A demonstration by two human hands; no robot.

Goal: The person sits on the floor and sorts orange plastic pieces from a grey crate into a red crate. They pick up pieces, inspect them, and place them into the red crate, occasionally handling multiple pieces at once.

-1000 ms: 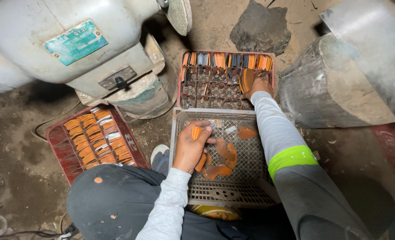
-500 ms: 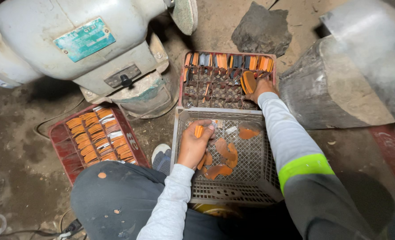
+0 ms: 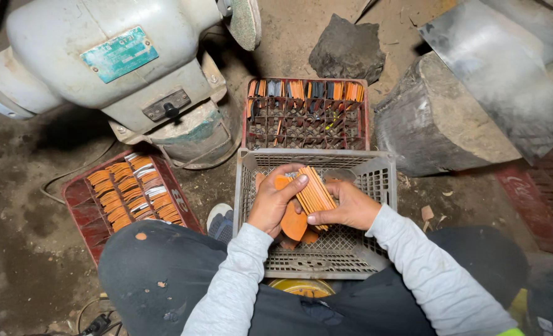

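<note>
both hands closed on a stack of orange pieces

left hand [image 3: 273,202] and right hand [image 3: 345,208] clamped around a stack of thin orange pieces [image 3: 315,193], held over the grey plastic crate [image 3: 376,186]. more orange pieces loose underneath in the crate. seemingly mid-gathering, squaring the stack edge to edge. next move likely calls for a firm pinch so none slide, with the partly filled red divider tray [image 3: 304,115] just beyond.

dim overall | light from above | centre sharp | corners dark, edges warped
</note>
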